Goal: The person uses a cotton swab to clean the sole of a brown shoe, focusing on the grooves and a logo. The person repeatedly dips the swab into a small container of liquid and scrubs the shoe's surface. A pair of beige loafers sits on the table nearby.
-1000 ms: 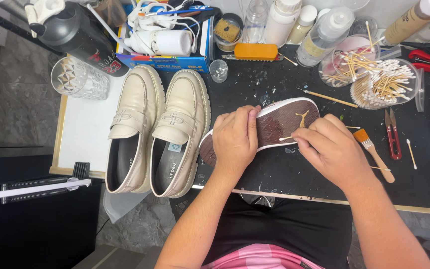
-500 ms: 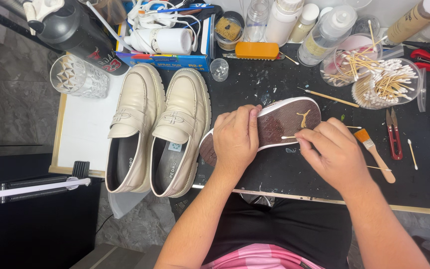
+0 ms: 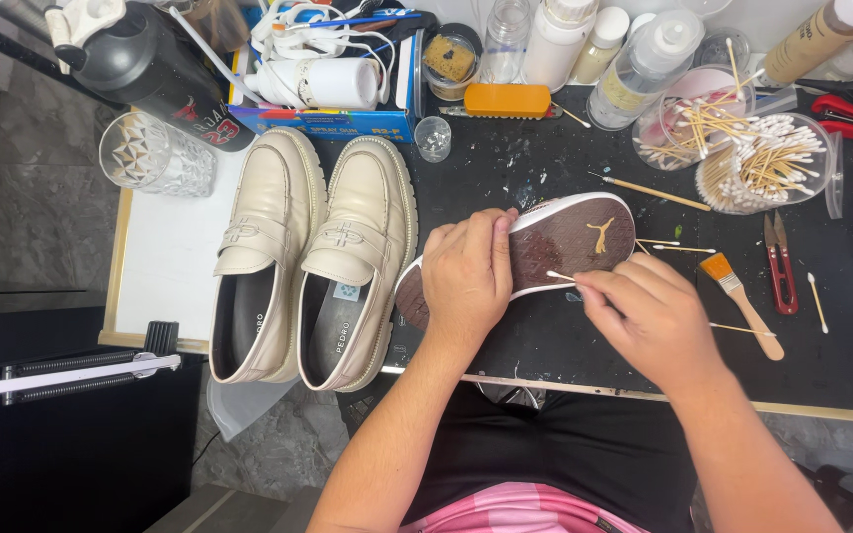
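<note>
Both bare forearms reach forward from the body, the left hand (image 3: 466, 271) lying palm-down with fingers curled in a firm grip and thumb stretched toward the right hand (image 3: 649, 316), whose thumb and forefinger are pinched together, knuckles up.

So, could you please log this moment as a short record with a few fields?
Left hand: left hand presses down on the upturned shoe, holding it sole-up
Right hand: right hand pinches a cotton swab, tip on the brown sole
Surface: black work mat
Left of the shoe: pair of cream loafers, side by side
Right of the hands: small paintbrush and red snips
Behind: clear tubs of cotton swabs, orange brush, bottles
</note>
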